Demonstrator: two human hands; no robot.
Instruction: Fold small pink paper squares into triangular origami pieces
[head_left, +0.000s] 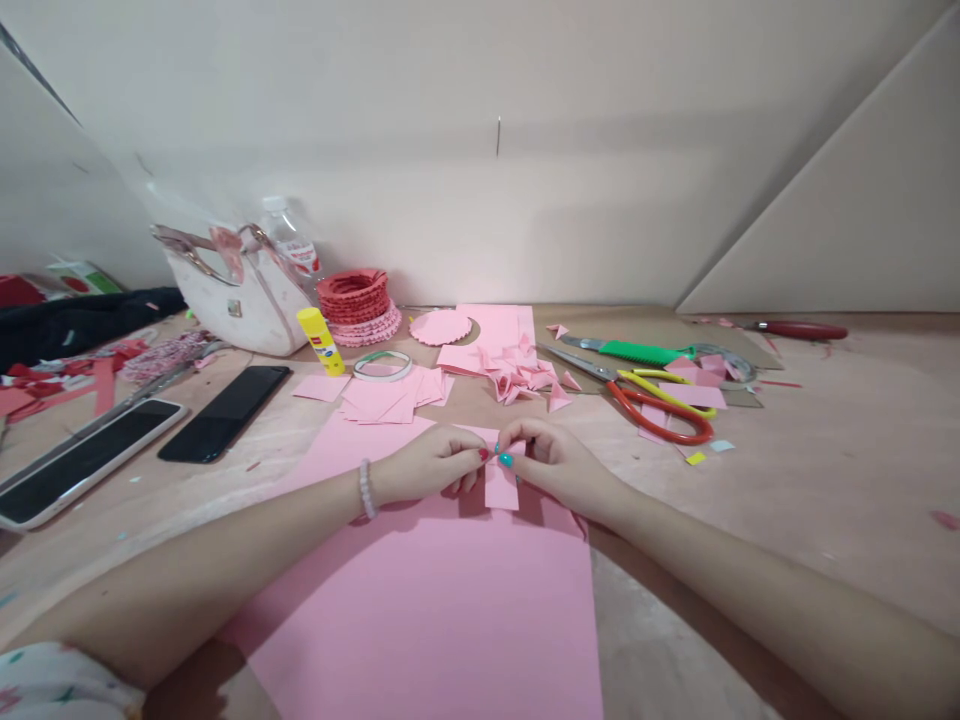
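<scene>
- Left hand (427,465) – fingers pinched closed on a small pink paper piece (501,487)
- Right hand (559,465) – pinching that same piece, over a large pink sheet (420,610)
- White handbag (229,305) on the desk (750,480), plastic bottle (291,245) just behind it

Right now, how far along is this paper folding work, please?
Done: a heap of small folded pink pieces lies at the back. In hand: the left hand and right hand pinch a small pink paper piece. Still left: a stack of flat pink squares waits unfolded, beyond a large pink sheet.
</scene>
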